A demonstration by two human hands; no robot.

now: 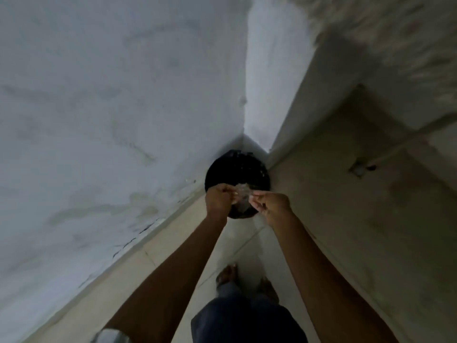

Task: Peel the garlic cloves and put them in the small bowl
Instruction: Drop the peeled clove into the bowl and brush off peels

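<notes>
From my feed the biggest thing is the white wall [111,95] on the left, meeting another wall in a corner, with pale floor tiles [247,248] running down the middle. A round black bin [235,169] sits right in that corner. Both bare arms reach out over it. The left hand [218,198] has its fingers curled and pinches one edge of a pale crinkly clump [241,196]. The right hand [270,201] pinches the other edge with its fingertips. The clump hangs between them just above the bin's mouth. It's too blurry for me to tell if it's garlic skin.
</notes>
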